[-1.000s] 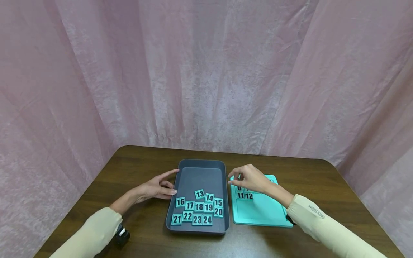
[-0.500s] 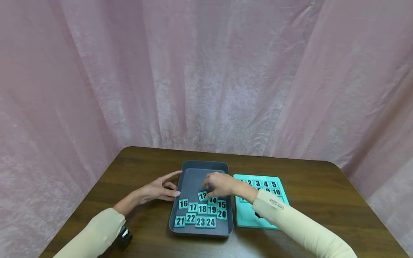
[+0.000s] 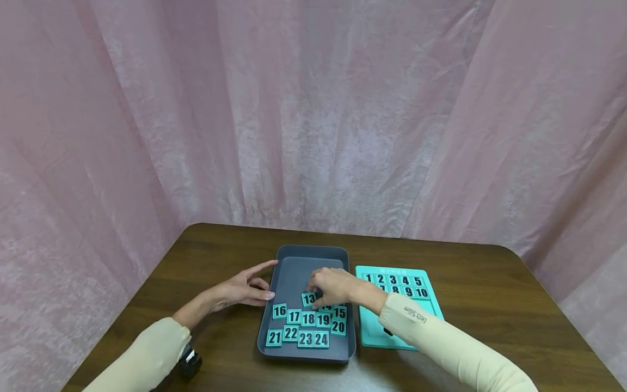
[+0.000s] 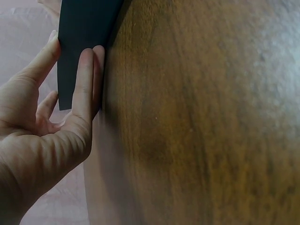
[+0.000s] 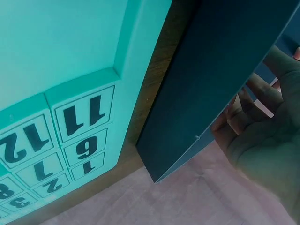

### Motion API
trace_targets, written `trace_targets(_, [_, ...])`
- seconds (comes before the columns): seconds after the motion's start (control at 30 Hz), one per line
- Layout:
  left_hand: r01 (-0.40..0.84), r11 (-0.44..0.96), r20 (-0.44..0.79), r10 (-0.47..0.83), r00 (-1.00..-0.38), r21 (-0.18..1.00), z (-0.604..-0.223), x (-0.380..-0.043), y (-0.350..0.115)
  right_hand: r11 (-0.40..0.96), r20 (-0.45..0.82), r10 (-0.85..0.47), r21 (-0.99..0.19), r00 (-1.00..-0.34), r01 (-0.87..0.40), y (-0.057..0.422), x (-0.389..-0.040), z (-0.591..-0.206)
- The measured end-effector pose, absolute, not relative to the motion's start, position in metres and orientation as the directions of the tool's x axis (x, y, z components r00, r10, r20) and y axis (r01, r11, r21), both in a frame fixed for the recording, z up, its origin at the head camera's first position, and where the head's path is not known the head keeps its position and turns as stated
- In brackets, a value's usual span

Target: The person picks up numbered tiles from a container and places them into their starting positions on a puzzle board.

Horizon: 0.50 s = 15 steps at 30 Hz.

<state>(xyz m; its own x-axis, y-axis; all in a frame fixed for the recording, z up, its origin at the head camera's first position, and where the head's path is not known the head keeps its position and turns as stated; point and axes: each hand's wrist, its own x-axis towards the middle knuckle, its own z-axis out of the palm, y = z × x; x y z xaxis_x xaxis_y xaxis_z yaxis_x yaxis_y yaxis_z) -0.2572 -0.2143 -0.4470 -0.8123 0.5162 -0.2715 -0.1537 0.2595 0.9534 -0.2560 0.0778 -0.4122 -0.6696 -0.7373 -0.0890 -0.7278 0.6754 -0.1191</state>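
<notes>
In the head view my left hand rests against the left side of a dark grey tray. Its straight fingers touch the outer wall of the tray, as the left wrist view shows. My right hand reaches over the tray, thumb and fingers curled at the edges of the tile numbered 13, pinching it. Part of tile 14 is hidden under this hand. Several other teal number tiles, among them 18 and 24, lie face up in the tray's near half. The right wrist view hides the fingertips behind the tray wall.
Right of the tray lies a teal number board with tiles such as 5 set in its upper rows; the right sleeve covers part of it. A brown wooden table bears everything. Pink curtain hangs behind.
My right hand has moved left from above the board into the tray and come down at tile 13. My left hand stays at the tray's side.
</notes>
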Motion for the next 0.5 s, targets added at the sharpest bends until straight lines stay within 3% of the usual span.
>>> trace_targets(0.3, [-0.147,0.272,-0.272,0.513,-0.814,0.951,-0.446,-0.256,-0.213,0.68,-0.051,-0.732,-0.119,-0.679,-0.724,0.082,-0.253,-0.408])
trace_targets(0.5, [-0.148,0.271,-0.273,0.51,-0.816,0.951,-0.447,-0.256,-0.213,0.624,0.014,-0.763,-0.245,-0.646,-0.742,0.094,-0.25,-0.399])
